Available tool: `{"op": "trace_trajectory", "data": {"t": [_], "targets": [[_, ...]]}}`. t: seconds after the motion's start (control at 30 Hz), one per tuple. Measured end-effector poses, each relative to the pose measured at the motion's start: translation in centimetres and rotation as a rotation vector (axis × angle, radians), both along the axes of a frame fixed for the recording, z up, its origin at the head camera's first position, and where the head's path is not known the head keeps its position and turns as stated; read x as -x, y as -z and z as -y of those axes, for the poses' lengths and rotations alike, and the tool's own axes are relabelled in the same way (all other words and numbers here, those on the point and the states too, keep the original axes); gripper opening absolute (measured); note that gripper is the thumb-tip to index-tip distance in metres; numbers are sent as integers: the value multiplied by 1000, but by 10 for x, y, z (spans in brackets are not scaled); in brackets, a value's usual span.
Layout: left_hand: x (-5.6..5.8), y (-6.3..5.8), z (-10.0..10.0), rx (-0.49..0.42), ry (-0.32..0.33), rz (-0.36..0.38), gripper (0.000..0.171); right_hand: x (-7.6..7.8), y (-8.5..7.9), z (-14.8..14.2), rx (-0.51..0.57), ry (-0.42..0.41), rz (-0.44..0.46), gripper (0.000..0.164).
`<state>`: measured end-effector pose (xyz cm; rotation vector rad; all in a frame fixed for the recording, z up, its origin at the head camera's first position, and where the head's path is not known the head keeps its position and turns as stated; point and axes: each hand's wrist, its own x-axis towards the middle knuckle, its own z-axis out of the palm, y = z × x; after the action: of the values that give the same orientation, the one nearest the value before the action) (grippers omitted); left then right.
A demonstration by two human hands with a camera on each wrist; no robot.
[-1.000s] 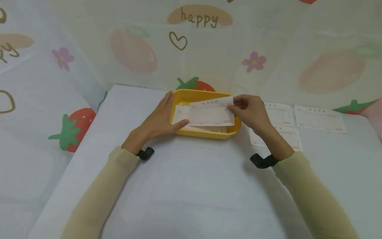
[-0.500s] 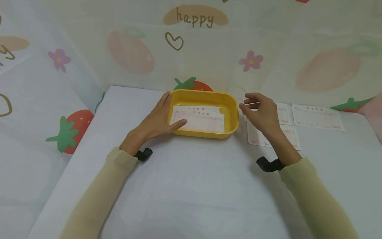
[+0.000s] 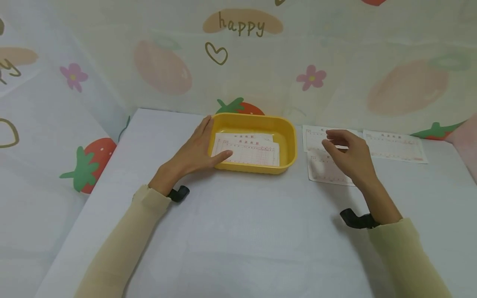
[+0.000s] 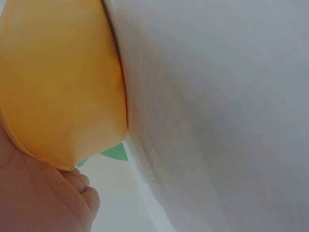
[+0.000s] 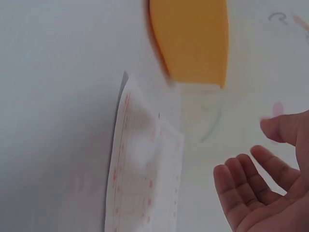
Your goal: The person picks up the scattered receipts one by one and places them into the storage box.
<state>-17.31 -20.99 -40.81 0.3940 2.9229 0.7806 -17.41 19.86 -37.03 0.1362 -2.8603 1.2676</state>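
Observation:
A yellow plastic basket stands near the back of the table. My left hand holds its left end, thumb over the front rim and fingers along the left side; the left wrist view shows the palm against the outer wall. Inside lie overlapping printed paper slips with red lettering. To the right of the basket, my right hand hovers over more slips with nothing in its fingers, which are loosely bent and apart from the thumb. It partly hides the front slip and the back slip.
Another slip lies farther right along the back edge. A white cloth covers the table. Behind it hangs a patterned curtain with fruit and flowers. Each wrist wears a black camera mount, including the right mount.
The slip pinched by my right hand was let go into the basket. That hand then moved right, over the slips on the table. My left hand stayed at the basket.

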Motion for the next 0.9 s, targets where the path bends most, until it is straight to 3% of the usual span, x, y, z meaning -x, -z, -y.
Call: {"op": "trace_trajectory", "data": {"t": [0.37,0.67,0.9], "targets": [[3,-3,-1,35,-2,36,116,-13,17,-40,-34,-23,-30,59],[-4,1,1,7,-8,43,116,-19,26,-76,-101,-26,7,59],[-2,-2,2,25,4,28,116,-19,34,-88,-136,0,59,63]]}}
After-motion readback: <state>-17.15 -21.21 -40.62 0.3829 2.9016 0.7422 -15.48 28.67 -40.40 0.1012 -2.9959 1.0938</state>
